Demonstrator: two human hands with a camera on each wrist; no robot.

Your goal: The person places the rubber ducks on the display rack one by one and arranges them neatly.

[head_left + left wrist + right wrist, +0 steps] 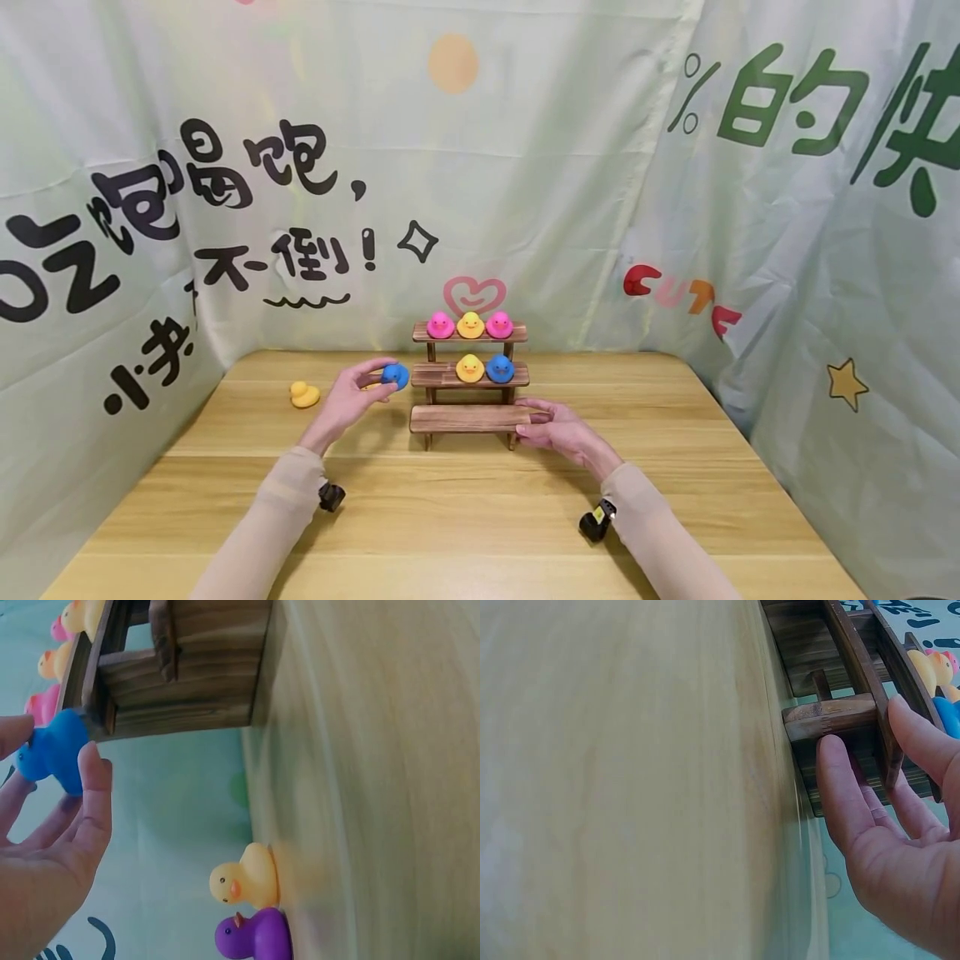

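Observation:
My left hand (352,398) pinches a blue rubber duck (395,376) between thumb and fingers, held up just left of the middle tier of a small wooden three-step display stand (465,419). At the stand's lower right end, my right hand (558,431) grips the bottom step, with the thumb in front and fingers curled around the edge. Pink ducks (440,325) flank a yellow duck (470,325) on the top step. On the middle step sit another yellow duck (470,368) and a second blue duck (500,368), with its left end bare.
A yellow duck (303,394) rests on the wooden table (450,517), left of my left hand. In the left wrist view, a purple duck (255,935) stands next to a yellow duck (246,877) on the table. A printed cloth (525,183) hangs behind and along both sides.

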